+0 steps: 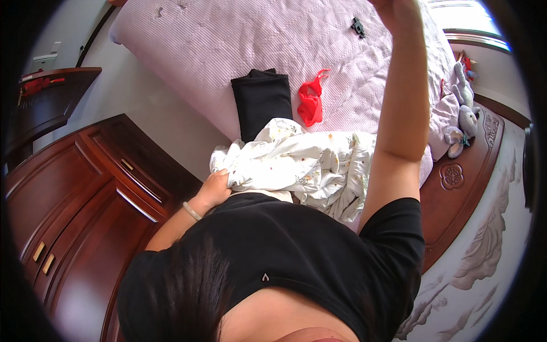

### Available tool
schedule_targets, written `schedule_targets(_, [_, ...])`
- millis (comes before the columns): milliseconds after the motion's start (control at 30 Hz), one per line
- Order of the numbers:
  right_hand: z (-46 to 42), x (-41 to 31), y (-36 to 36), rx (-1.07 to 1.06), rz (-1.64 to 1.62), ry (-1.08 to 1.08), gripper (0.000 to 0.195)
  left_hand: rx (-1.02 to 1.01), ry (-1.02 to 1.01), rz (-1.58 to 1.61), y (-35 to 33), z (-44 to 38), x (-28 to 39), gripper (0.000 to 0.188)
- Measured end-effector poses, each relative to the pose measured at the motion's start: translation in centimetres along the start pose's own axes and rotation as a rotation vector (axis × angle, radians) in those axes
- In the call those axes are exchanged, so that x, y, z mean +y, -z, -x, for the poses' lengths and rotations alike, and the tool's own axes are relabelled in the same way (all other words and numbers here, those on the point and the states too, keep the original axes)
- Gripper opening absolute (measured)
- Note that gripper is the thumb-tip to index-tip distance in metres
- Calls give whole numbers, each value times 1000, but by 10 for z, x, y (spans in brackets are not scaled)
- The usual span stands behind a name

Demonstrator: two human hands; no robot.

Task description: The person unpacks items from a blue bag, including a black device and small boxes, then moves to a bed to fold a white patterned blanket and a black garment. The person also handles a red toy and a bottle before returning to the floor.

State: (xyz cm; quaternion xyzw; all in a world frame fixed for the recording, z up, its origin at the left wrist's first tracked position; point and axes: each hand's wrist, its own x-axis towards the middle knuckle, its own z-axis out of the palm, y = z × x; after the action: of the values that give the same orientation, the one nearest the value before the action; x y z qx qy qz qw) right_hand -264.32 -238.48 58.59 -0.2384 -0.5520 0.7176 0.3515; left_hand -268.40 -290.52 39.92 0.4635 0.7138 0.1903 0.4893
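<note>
My left hand (217, 188), with a pale bangle (192, 211) at its wrist, grips the edge of a bunched white cloth (295, 160) printed with small leaves and flowers. The cloth lies crumpled against my front and over the near side of the bed. My right arm reaches up and forward over the bed. Only part of my right hand (395, 15) shows at the top edge of the view; its fingers are cut off, so what it holds cannot be seen. Beyond the white cloth lie a folded black garment (263, 100) and, beside it, a crumpled red strappy garment (311, 102).
A pink quilted bedspread (205, 55) covers the bed. A small black object (358, 28) rests on it. Plush toys (468, 119) sit by the carved wooden headboard (436, 205) at right. Dark wooden cabinets (98, 213) stand close on my left.
</note>
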Motion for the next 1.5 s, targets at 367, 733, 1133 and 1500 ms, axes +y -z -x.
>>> schedule_targets(367, [201, 383, 137, 610, 273, -777, 103, 1, 151, 121, -16, 21, -41, 30])
schedule_targets(733, [181, 364, 119, -100, 1330, -765, 32, 12, 252, 169, -13, 9, -35, 47])
schedule_targets(1133, [-2, 260, -49, -161, 1099, -454, 26, 23, 291, 288, -15, 7, -24, 45])
schedule_targets(1500, [170, 271, -59, -706, 1182, -566, 34, 35, 222, 278, -15, 0, -45, 42])
